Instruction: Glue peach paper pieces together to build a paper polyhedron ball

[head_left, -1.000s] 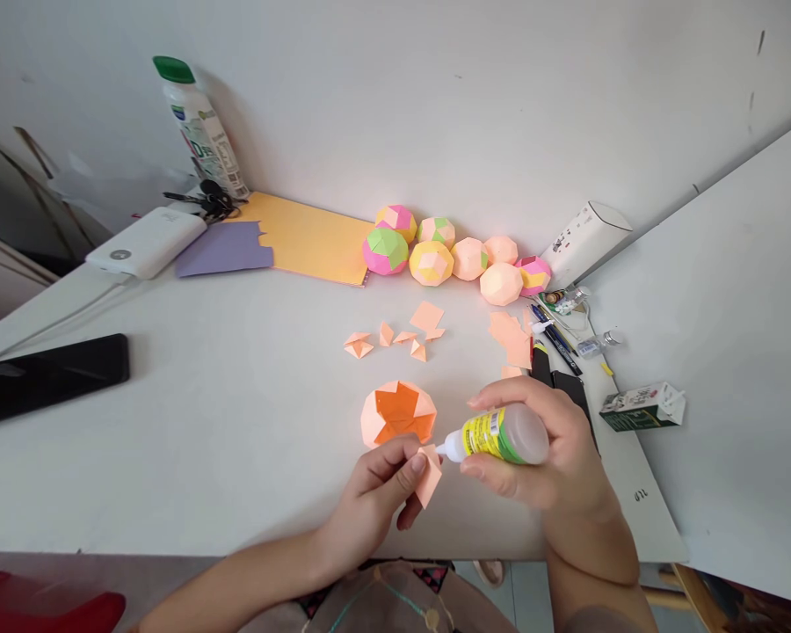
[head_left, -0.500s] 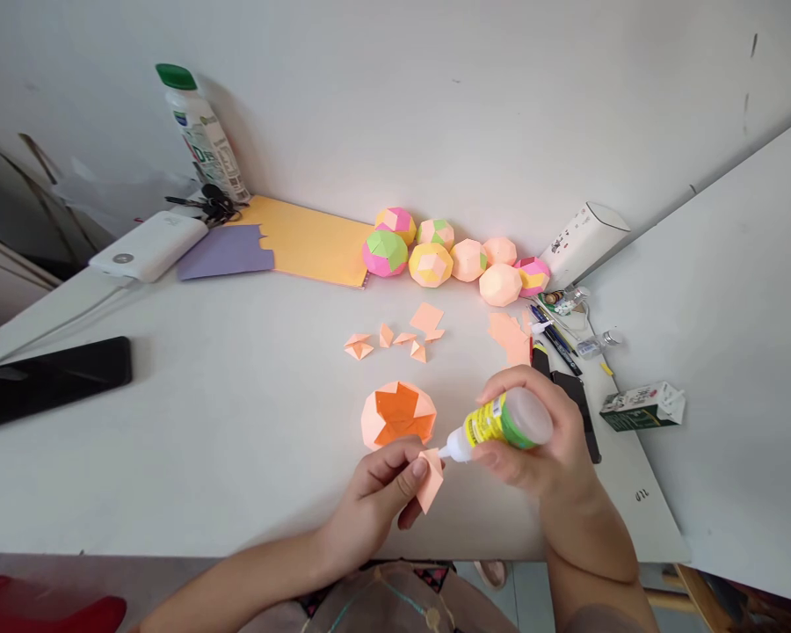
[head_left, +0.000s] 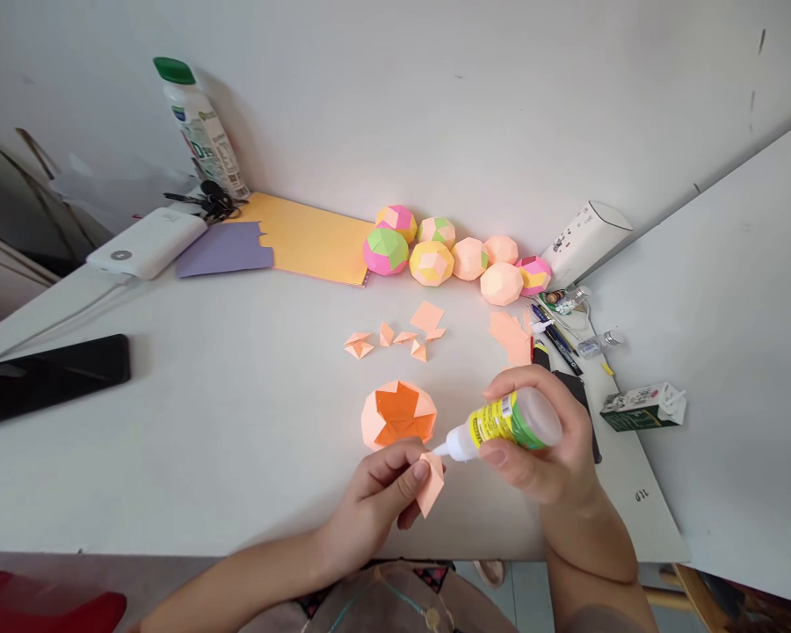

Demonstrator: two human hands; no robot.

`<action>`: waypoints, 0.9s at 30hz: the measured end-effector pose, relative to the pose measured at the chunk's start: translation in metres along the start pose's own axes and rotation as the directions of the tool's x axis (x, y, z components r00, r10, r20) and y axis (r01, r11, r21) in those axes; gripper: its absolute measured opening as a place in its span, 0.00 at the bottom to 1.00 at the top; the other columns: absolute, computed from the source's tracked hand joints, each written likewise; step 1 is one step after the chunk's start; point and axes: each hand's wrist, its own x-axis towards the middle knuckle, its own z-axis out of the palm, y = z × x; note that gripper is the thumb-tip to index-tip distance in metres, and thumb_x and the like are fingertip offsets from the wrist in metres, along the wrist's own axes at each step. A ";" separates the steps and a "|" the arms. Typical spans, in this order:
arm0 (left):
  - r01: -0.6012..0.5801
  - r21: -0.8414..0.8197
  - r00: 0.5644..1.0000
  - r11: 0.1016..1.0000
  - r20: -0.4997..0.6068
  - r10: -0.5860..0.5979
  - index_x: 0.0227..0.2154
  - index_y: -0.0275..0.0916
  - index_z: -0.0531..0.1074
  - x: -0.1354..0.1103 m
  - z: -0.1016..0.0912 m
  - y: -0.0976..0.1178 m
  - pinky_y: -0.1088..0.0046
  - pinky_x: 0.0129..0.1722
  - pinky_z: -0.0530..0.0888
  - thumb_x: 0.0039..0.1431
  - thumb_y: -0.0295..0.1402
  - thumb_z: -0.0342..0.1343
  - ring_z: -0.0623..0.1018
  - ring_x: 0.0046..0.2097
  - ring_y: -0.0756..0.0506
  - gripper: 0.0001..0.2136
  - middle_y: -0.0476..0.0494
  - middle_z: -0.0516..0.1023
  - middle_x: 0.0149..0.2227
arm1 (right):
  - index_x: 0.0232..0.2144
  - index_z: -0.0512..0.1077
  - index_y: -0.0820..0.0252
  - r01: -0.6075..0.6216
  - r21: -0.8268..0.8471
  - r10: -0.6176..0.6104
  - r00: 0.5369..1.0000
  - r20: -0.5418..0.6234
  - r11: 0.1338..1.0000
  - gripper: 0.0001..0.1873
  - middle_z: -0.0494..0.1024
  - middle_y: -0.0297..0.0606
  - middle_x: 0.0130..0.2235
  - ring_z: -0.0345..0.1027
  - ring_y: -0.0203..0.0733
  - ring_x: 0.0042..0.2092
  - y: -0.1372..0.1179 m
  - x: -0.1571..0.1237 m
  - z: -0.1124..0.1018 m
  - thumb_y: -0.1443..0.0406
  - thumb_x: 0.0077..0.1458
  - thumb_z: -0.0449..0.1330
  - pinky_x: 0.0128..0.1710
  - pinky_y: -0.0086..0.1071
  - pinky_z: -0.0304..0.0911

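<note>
While the left hand (head_left: 379, 492) pinches the folded peach paper piece (head_left: 432, 483) between thumb and fingers, the right hand (head_left: 557, 462) wraps the squeeze bottle (head_left: 497, 422), its nozzle directed at the paper's upper edge; tip contact and flow cannot be confirmed. For a clean application, brace the piece firmly, guide the tip along the edge and apply light, even pressure. The piece projects beyond the left thumb, near the front edge of the desk (head_left: 237, 440), with the open paper shell (head_left: 373, 420) just behind the left fingers.
</note>
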 end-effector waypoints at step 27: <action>-0.004 0.024 1.000 1.000 0.000 0.004 0.23 0.36 0.67 -0.001 -0.001 0.000 0.77 0.22 0.56 0.64 0.40 0.51 0.59 0.23 0.54 0.16 0.51 0.65 0.23 | 0.39 0.69 0.55 -0.020 0.014 0.021 1.000 -0.021 1.000 0.15 0.70 0.26 0.20 0.55 0.32 0.19 -0.002 0.000 0.001 0.66 0.47 0.65 0.18 0.28 0.54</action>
